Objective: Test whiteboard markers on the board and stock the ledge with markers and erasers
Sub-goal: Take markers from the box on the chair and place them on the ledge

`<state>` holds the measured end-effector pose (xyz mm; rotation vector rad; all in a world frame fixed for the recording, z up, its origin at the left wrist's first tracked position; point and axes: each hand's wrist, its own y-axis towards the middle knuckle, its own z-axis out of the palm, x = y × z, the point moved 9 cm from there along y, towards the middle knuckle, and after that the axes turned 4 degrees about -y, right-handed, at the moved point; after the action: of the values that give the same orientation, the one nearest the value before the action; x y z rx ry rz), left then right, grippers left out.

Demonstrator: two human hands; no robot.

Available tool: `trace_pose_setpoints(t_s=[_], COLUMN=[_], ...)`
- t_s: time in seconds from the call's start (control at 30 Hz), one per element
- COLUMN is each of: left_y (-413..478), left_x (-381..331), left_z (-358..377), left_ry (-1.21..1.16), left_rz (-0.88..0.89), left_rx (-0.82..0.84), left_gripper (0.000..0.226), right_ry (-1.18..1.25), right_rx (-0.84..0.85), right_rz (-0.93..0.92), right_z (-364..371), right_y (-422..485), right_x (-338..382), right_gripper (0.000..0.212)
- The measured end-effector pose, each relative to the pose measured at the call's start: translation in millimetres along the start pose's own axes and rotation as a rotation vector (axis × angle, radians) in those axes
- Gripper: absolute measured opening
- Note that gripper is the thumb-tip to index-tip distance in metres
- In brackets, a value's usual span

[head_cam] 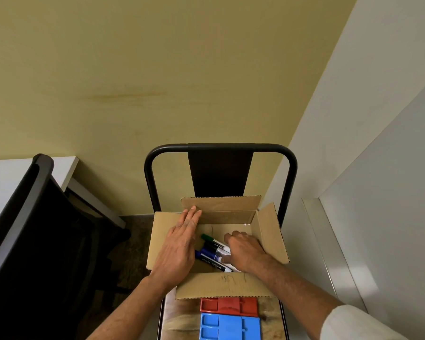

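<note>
Several markers (pixel 215 253) lie bundled in the open cardboard box (pixel 270 231) on the chair (pixel 220 173), their long axes running from upper left to lower right in the head view (the only one). The right hand (pixel 245 251) is nearer, fingers curled loosely over their right-hand ends and touching them, though whether it has closed on any I cannot tell. The left hand (pixel 179 246) lies flat and spread on the box's left flap. A red eraser (pixel 228 306) and a blue eraser (pixel 230 326) sit just before the box.
</note>
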<state>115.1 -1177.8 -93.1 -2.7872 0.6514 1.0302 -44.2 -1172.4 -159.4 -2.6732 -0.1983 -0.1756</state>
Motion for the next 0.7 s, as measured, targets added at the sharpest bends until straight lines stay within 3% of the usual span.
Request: trace_pose_setpoints(t_s=[0.33,0.6,0.7], left_y=[-0.2,-1.8,-1.0], left_x=[2.4,0.6,-0.4], left_z=[2.2,4.7,4.7], left_ry=[-0.002,0.003,0.003], left_rz=[-0.015,-0.018,-0.024], left_rx=[-0.006,-0.011,-0.007], left_gripper=[0.063,0.066,0.065], right_ry=[0.106,0.136,0.132], right_rx=[0.084,0.144,0.152], right_rz=[0.006,-0.001,0.002], right_z=[10.2,14.4,13.4], right_y=[9.5,13.1,13.5], right_x=[1.4,4.3,5.9], right_gripper=[0.057,0.026,0.024])
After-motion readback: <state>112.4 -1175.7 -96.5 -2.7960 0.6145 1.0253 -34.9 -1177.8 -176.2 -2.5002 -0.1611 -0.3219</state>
